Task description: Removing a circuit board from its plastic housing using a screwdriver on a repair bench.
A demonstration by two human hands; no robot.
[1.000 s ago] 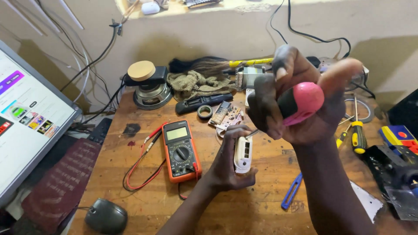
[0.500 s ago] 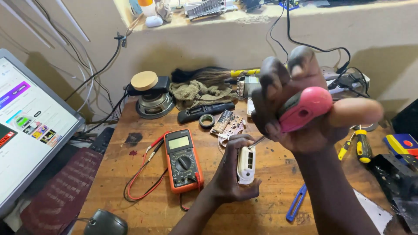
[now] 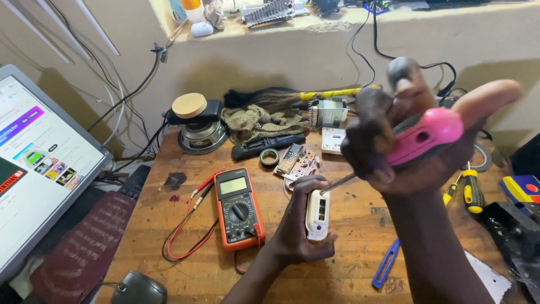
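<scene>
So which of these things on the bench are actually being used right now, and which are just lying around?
In use:
- small white device, gripped by the left hand
- pink-handled screwdriver, in the right hand, its tip at the device's top

Lying about:
- orange multimeter with red leads
- yellow-handled screwdriver
- blue tool
- loudspeaker
- roll of tape
- computer mouse
</scene>
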